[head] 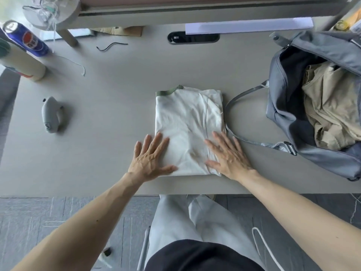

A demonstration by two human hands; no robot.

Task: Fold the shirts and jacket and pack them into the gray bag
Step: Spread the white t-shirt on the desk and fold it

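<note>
A white shirt with a green collar lies folded into a rectangle at the middle of the table. My left hand rests flat on its near left corner, fingers spread. My right hand lies flat on the near right corner, fingers apart too. Neither hand grips anything. The gray bag stands unzipped at the right of the table. Inside it sits a khaki garment over something dark. The bag's strap loops on the table beside the shirt's right edge.
A gray handheld device lies at the left. A blue can and a beige tube stand at the far left. A black cable and a cable slot are at the back. The table's front edge is near my legs.
</note>
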